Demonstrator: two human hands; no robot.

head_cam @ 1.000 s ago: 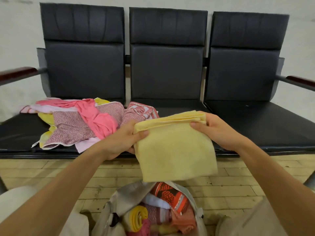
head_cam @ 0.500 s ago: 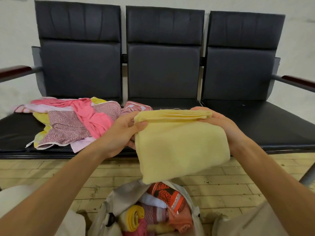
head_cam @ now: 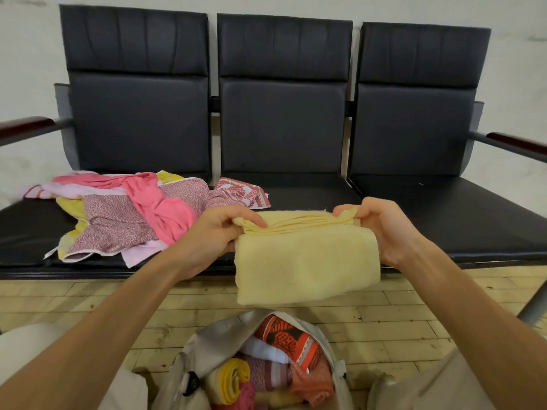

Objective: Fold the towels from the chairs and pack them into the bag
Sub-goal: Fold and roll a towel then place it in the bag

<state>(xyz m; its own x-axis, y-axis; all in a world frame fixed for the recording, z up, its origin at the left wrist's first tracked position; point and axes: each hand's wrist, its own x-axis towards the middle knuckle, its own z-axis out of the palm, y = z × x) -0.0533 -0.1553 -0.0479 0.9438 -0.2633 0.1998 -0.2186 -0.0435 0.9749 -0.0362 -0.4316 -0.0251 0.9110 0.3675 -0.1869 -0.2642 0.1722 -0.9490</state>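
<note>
A folded pale yellow towel [head_cam: 305, 261] hangs in the air in front of the middle seat, above the bag. My left hand [head_cam: 213, 235] pinches its top left corner and my right hand [head_cam: 381, 229] grips the top right corner, where the layers bunch. Below it, on the floor between my knees, a grey bag [head_cam: 207, 344] stands open with several rolled and folded towels inside [head_cam: 275, 368]. A heap of unfolded pink, yellow and patterned towels [head_cam: 133, 217] lies on the left chair seat.
Three joined black chairs [head_cam: 284, 119] stand against a white wall, with wooden armrests at both ends [head_cam: 26, 125]. The middle and right seats [head_cam: 444, 214] are bare. The floor is pale wood planks [head_cam: 399, 321].
My right hand has shifted from the towel's upper edge to gripping its right corner, and the towel has been folded over into a shorter, thicker bundle. The view tilted slightly.
</note>
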